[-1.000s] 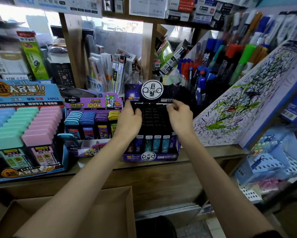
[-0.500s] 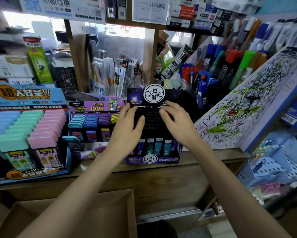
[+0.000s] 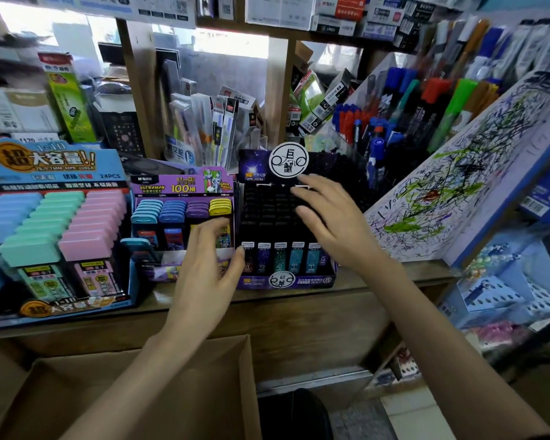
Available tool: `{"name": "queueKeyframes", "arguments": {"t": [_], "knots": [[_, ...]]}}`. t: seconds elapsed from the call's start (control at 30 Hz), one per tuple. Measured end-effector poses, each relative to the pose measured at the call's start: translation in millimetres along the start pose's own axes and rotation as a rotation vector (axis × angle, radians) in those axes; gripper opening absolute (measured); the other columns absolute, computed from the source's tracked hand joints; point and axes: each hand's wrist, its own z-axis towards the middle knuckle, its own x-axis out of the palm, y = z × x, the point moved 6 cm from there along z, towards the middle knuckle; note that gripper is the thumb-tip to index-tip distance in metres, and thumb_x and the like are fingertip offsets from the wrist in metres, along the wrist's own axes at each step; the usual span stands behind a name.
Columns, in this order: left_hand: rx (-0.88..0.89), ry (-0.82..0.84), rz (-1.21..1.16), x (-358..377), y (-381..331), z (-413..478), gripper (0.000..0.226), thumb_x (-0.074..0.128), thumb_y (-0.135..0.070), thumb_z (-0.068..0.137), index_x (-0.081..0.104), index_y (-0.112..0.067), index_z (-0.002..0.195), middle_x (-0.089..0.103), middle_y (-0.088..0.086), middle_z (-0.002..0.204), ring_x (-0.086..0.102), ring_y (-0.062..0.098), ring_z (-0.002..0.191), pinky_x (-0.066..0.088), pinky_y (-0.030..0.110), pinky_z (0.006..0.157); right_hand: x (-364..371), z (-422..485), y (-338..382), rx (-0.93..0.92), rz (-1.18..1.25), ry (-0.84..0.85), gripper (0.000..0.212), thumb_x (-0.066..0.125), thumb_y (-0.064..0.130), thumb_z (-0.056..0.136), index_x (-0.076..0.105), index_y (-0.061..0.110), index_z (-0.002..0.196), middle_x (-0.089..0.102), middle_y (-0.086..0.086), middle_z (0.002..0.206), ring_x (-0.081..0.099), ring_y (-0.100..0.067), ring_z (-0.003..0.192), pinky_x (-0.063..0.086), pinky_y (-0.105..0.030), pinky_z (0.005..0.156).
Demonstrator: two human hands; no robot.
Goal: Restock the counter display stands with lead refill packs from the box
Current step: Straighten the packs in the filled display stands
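Hovering over the dark stand (image 3: pixel 311 281), the right hand (image 3: pixel 334 227) has its fingers straight and spread, gripping nothing. It is blurred, so I cannot tell whether the fingertips touch the black caps beneath. The left hand (image 3: pixel 205 274) sits lower, in front of the stand's left corner, with its fingers loosely curved and apart, also holding nothing.

The stand is glossy card, purple and black with a starry print. Its header carries a round white badge (image 3: pixel 288 160) with black characters, and the same mark repeats on the front lip. A small yellow label beside the badge seems to read "MPR-2078A". The packs (image 3: pixel 280 258) stand in it in tight stepped rows. They are slim, flat and black-capped, and the front row shows 5 in purple, teal and blue with thin white symbols.

Just to the left is the Ultraman stand (image 3: pixel 181 185), printed "M&G", "ULTRAMAN", "0.7 HB", "100" and "SUPER POWER". It holds rounded cases in teal, blue, purple and yellow. Further left, the blue stand (image 3: pixel 45 163) reads "1=10", "24PCS" and "MPR-2086A" in big orange-and-white lettering, above chunky pastel blocks.

All 3 stands sit on a worn wooden counter (image 3: pixel 378 277). Below it, nearest me, is the box (image 3: pixel 60 385), open, made of plain brown cardboard. To the right leans a white board (image 3: pixel 457 185) covered in black, green and red pen scribble, with capped markers (image 3: pixel 378 144) bristling behind it.
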Motion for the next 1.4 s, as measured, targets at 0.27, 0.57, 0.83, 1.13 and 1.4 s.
{"name": "queueKeyframes", "arguments": {"t": [0.27, 0.57, 0.83, 1.13, 1.4], "knots": [[-0.230, 0.170, 0.090, 31.1, 34.4, -12.8, 0.052, 0.063, -0.029, 0.087, 0.046, -0.007, 0.132, 0.058, 0.008, 0.117, 0.060, 0.018, 0.101, 0.051, 0.040, 0.087, 35.5, -117.7, -23.0, 0.728, 0.366, -0.170, 0.030, 0.057, 0.030, 0.091, 0.053, 0.017, 0.118, 0.055, 0.004, 0.112, 0.055, -0.012, 0.101, 0.049, -0.029, 0.088], [-0.173, 0.098, 0.262, 42.6, 31.5, -15.4, 0.043, 0.061, -0.023, 0.090, 0.053, -0.009, 0.130, 0.056, 0.012, 0.112, 0.064, 0.027, 0.089, 0.052, 0.041, 0.076, 61.3, -112.6, -30.0, 0.740, 0.379, -0.155, 0.057, 0.068, 0.017, 0.085, 0.045, 0.013, 0.137, 0.050, 0.002, 0.129, 0.050, -0.008, 0.114, 0.044, -0.029, 0.103], [-0.184, 0.087, 0.291, 45.5, 32.3, -13.2, 0.042, 0.058, -0.024, 0.092, 0.052, -0.010, 0.131, 0.056, 0.012, 0.116, 0.063, 0.027, 0.093, 0.051, 0.039, 0.078, 60.9, -108.7, -37.2, 0.737, 0.418, -0.114, 0.059, 0.068, 0.015, 0.084, 0.044, 0.012, 0.138, 0.049, -0.001, 0.130, 0.051, -0.015, 0.119, 0.046, -0.037, 0.101], [-0.098, 0.128, 0.349, 17.2, 24.7, -27.1, 0.034, 0.062, -0.028, 0.088, 0.059, -0.014, 0.119, 0.059, 0.004, 0.109, 0.063, 0.024, 0.087, 0.046, 0.033, 0.060, 43.5, -98.6, 16.0, 0.545, 0.153, -0.199, 0.042, 0.062, 0.024, 0.089, 0.053, 0.016, 0.129, 0.044, 0.003, 0.133, 0.036, -0.004, 0.122, 0.026, -0.011, 0.098], [-0.160, 0.016, 0.414, -61.2, 67.5, -49.6, 0.025, 0.068, -0.009, 0.081, 0.063, -0.006, 0.105, 0.058, 0.011, 0.105, 0.063, 0.034, 0.088, 0.051, 0.041, 0.064, 93.4, -53.6, 108.8, 0.138, 0.348, 0.126, 0.030, 0.055, 0.017, 0.093, 0.058, 0.010, 0.122, 0.057, -0.001, 0.120, 0.050, -0.015, 0.114, 0.038, -0.021, 0.097]]}}
